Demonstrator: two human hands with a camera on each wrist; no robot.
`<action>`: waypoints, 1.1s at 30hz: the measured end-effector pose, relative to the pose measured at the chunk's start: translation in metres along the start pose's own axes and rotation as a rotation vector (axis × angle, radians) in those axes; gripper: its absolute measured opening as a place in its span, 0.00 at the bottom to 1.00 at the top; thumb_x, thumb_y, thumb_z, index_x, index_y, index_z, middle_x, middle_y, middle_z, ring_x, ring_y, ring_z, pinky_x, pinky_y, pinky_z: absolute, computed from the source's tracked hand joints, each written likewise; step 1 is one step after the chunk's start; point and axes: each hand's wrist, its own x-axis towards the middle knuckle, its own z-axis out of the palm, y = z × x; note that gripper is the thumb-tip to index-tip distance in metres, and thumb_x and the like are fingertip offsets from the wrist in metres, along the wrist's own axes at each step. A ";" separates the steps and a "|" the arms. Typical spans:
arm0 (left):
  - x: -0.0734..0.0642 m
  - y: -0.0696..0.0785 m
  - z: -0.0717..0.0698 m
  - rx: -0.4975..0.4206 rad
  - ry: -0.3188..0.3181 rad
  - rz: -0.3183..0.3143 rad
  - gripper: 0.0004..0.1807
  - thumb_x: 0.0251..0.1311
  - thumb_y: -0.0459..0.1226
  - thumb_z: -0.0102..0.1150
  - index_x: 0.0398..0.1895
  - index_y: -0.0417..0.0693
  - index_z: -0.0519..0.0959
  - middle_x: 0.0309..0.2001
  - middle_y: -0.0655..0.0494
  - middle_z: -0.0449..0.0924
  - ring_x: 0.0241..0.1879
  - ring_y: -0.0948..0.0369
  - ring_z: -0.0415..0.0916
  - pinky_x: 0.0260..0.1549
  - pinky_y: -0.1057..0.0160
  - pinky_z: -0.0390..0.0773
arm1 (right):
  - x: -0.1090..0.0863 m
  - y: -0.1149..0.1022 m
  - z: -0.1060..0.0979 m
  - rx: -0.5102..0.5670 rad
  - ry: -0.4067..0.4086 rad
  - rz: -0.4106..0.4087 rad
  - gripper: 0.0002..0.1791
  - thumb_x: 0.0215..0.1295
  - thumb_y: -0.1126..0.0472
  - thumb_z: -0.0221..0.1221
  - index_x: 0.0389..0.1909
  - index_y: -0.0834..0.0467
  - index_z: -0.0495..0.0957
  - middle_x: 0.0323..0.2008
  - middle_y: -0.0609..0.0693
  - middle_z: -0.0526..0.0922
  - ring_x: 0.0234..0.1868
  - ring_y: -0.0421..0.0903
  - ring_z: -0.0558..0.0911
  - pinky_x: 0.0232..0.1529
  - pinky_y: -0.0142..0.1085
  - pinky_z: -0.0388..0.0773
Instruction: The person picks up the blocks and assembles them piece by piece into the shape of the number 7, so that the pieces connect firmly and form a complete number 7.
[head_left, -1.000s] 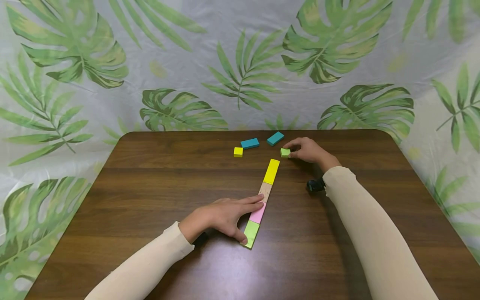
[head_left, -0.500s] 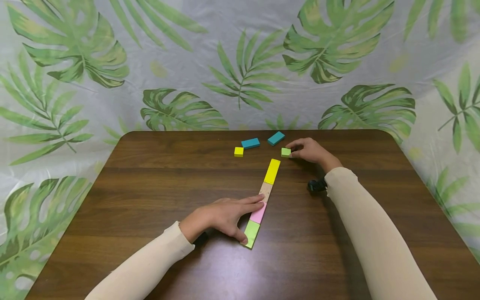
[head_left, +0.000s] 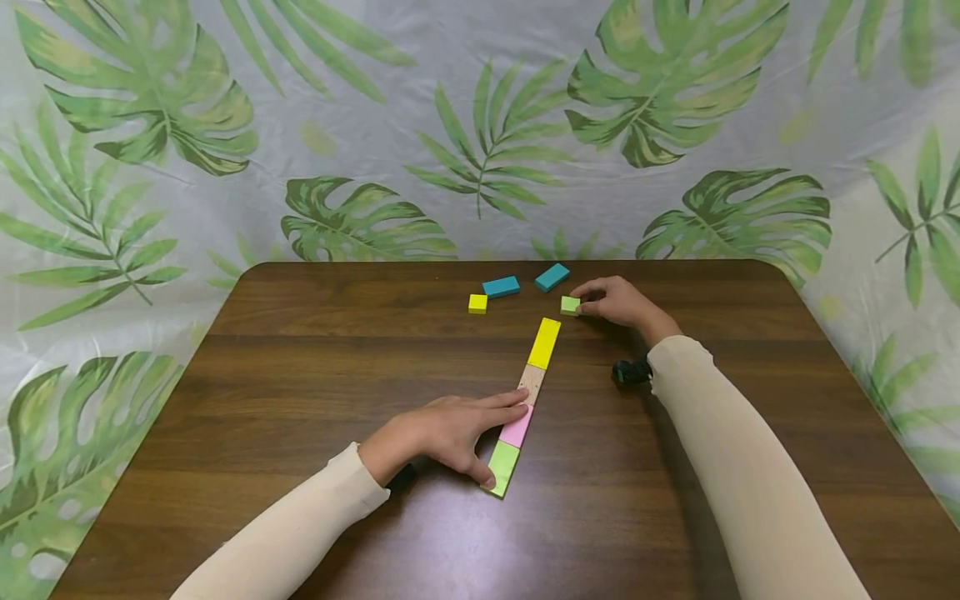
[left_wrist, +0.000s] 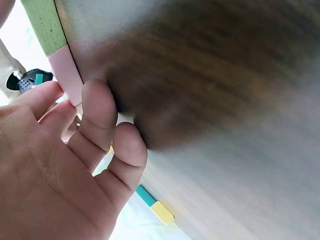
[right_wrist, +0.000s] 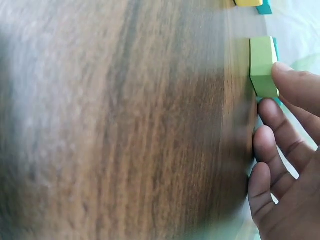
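Observation:
A straight row of flat wooden blocks runs up the middle of the table: a light green block (head_left: 504, 467), a pink block (head_left: 515, 427), a bare-wood block (head_left: 531, 379) and a yellow block (head_left: 543, 342) at the far end. My left hand (head_left: 453, 433) lies along its left side, fingers extended, thumb on the green block and fingertips on the pink and bare-wood ones. Beyond the row's far right end, my right hand (head_left: 618, 302) pinches a small light green block (right_wrist: 263, 66) between thumb and index finger, down at the table surface. Its other fingertips rest by the tabletop.
Toward the table's back edge lie two teal blocks, one on the left (head_left: 501, 287) and one on the right (head_left: 552, 277). A small yellow block (head_left: 477, 304) sits beside the left one. A leaf-patterned cloth (head_left: 495, 125) hangs behind the brown wooden table (head_left: 300, 375).
The small green block shifts only very slightly with the right hand. My left hand and the row stay where they were.

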 end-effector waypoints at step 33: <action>0.001 0.001 -0.001 -0.006 -0.009 -0.011 0.55 0.49 0.55 0.72 0.79 0.67 0.51 0.80 0.76 0.38 0.74 0.60 0.62 0.63 0.51 0.70 | 0.010 -0.017 0.017 -0.019 0.002 -0.041 0.20 0.70 0.56 0.58 0.59 0.56 0.80 0.63 0.59 0.78 0.62 0.59 0.74 0.65 0.54 0.69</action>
